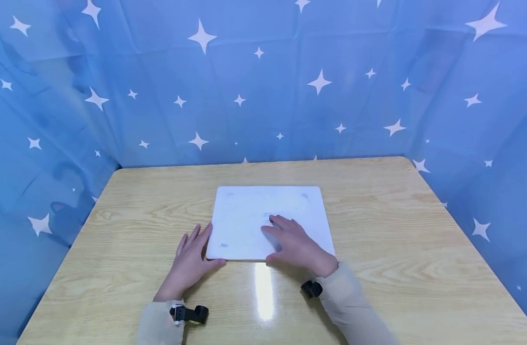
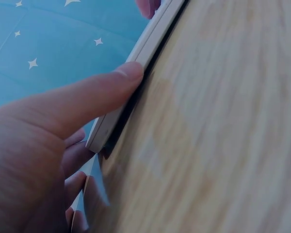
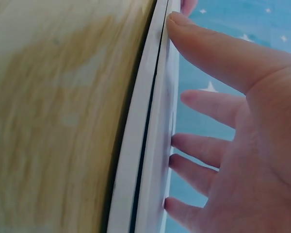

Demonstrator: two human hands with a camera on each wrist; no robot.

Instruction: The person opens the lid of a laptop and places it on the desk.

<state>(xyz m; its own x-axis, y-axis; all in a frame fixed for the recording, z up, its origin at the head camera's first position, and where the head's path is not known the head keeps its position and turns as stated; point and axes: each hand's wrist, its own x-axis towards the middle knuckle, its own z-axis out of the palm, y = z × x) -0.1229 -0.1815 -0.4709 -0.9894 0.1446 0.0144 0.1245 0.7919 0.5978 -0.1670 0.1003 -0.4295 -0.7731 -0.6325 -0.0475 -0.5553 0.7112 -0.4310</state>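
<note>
A flat white laptop [image 1: 242, 206], its lid down, lies on the wooden table. Along its front side in the right wrist view, a thin dark seam runs between lid and base. My left hand [image 1: 189, 261] is at the near left corner, thumb [image 2: 128, 73] against the front edge and fingers along the left side. Over the right half of the lid is my right hand [image 1: 295, 244], with spread fingers. Its fingertips [image 3: 177, 141] meet the lid's surface, and the thumb [image 3: 182, 22] touches the lid's front edge.
The light wooden table [image 1: 397, 230] extends on all sides of the laptop. A blue curtain with white stars [image 1: 255, 96] hangs behind the table and at both sides. Each wrist wears a black strap-on camera [image 1: 194, 314].
</note>
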